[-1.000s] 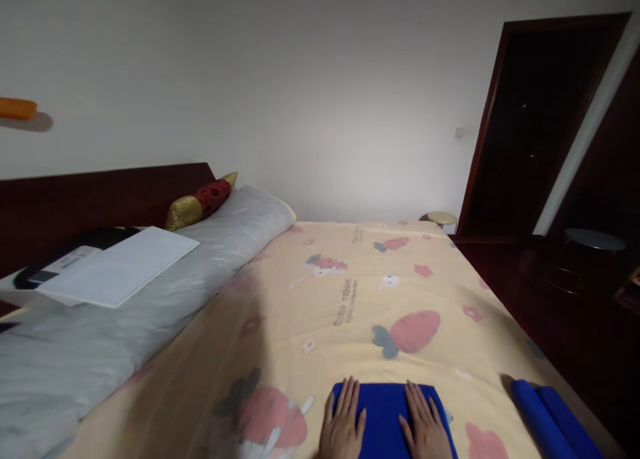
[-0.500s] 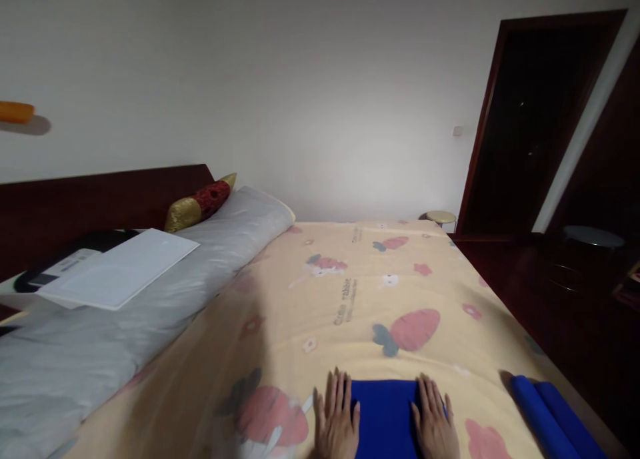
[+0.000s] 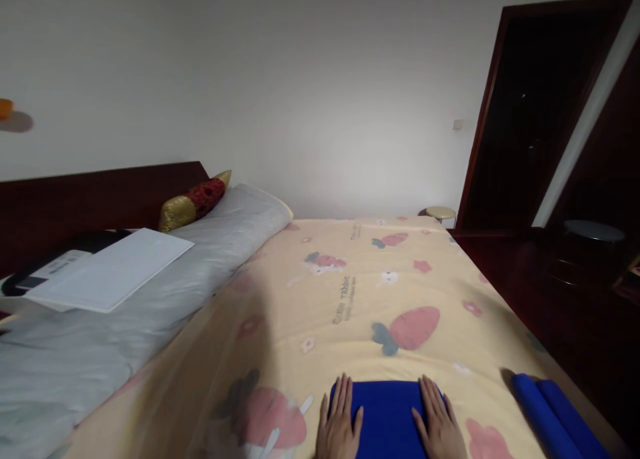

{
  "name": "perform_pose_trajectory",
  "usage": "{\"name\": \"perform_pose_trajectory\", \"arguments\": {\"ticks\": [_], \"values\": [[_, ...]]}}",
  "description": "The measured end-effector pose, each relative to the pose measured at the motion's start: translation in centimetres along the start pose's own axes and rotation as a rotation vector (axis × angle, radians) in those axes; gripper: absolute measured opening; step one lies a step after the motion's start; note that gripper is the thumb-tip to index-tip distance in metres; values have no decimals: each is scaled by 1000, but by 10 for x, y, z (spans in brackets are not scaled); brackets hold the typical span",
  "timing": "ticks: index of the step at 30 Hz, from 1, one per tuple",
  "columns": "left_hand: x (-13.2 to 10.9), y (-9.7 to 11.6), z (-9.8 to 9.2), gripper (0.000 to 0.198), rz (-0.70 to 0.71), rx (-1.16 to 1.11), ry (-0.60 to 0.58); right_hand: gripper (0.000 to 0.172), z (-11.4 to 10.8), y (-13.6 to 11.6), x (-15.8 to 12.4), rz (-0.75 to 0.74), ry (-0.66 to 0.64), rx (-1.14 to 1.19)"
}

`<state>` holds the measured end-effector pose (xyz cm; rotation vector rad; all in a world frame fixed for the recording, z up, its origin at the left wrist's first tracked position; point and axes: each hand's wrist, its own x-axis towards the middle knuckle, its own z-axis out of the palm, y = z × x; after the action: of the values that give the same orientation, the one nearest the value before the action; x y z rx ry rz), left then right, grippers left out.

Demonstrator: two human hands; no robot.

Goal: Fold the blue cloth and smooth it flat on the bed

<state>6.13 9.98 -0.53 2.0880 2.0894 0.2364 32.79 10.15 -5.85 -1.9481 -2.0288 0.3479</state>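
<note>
A blue cloth [image 3: 387, 419] lies flat on the bed at the bottom centre, its near part cut off by the frame. My left hand [image 3: 341, 420] rests palm down on its left side, fingers stretched forward and thumb apart. On the right side of the cloth my right hand [image 3: 438, 420] lies palm down too, fingers extended and thumb pointing inward. Neither hand grips anything. Two blue rolls or folded pieces [image 3: 555, 415] lie side by side to the right of my right hand, near the bed's edge.
The bed [image 3: 320, 299] has a yellow sheet with carrot prints. At the left are a grey pillow or quilt [image 3: 200, 265], a white board [image 3: 113, 269] and a red and gold cushion [image 3: 195, 203]. Stools [image 3: 593, 231] [image 3: 441, 213] stand beyond the bed.
Both hands stay on the cloth; its upper left and right corners now show more beside the fingers. My right hand has shifted slightly right, and the view has turned a little.
</note>
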Motion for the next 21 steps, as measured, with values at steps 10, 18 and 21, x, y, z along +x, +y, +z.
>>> {"name": "perform_pose_trajectory", "arguments": {"ticks": [10, 18, 21], "values": [[1, -5, 8, 56, -5, 49, 107, 75, 10, 5, 3, 83, 159, -53], [7, 37, 65, 65, 449, 231, 368, 57, 83, -40, 11, -335, 290, 21], [6, 34, 64, 61, 438, 184, 259, 55, 77, -30, 10, -319, 246, 27]]}}
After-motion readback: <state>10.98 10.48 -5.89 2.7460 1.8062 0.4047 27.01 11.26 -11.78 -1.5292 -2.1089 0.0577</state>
